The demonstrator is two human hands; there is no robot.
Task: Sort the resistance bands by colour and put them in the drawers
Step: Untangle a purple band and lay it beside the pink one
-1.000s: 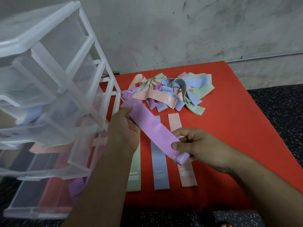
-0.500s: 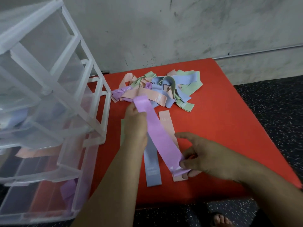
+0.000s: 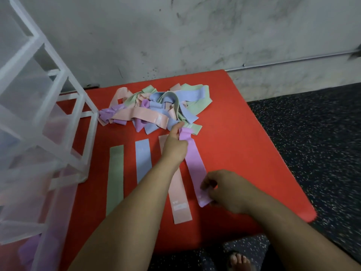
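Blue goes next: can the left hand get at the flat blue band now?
Probably, once free: the left hand pinches the purple band, but the blue band lies flat right beside it.

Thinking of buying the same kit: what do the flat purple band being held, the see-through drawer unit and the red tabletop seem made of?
Flat purple band: probably thin latex or rubber, matte; it creases softly where the left hand pinches it. See-through drawer unit: frosted translucent plastic; band colours show through its walls. Red tabletop: smooth, faint sheen, rounded corner; plastic or laminate, unclear which.
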